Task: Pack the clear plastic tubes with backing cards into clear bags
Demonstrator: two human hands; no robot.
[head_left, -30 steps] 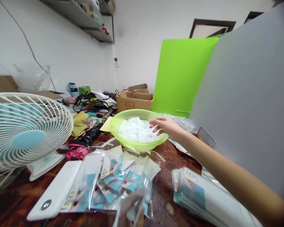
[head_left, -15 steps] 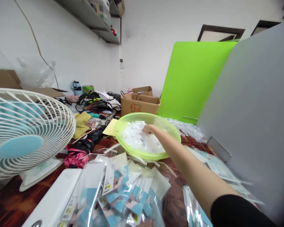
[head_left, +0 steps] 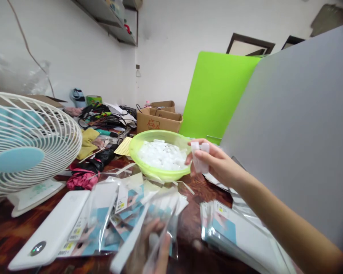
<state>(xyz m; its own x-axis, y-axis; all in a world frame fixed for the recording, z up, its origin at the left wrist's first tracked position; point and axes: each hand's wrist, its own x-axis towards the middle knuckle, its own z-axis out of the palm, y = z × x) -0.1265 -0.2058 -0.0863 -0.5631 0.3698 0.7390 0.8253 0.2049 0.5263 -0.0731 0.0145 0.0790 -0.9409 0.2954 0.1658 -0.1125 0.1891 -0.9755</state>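
My right hand [head_left: 221,167] is raised beside the right rim of the yellow-green basin [head_left: 160,177]. Between its thumb and fingers are small white, translucent plastic pieces [head_left: 200,163]. More such white pieces [head_left: 162,154] fill the basin. Low in the middle, my left hand [head_left: 162,247] grips a clear plastic bag [head_left: 148,228]; both are smeared by motion and partly seen through the film. Under and beside that bag lie several clear packets [head_left: 103,213] with blue and white printed cards inside.
A stack of packed bags [head_left: 225,228] lies under my right forearm. On the left stand a white fan [head_left: 20,160] and a white device [head_left: 51,228]. Behind the basin is a cardboard box [head_left: 160,120]. Green and grey panels [head_left: 217,91] rise at the right.
My right hand has come up out of the basin, toward me and right, now with white pieces in it. My left hand has come into view with a clear bag. The camera view has shifted.
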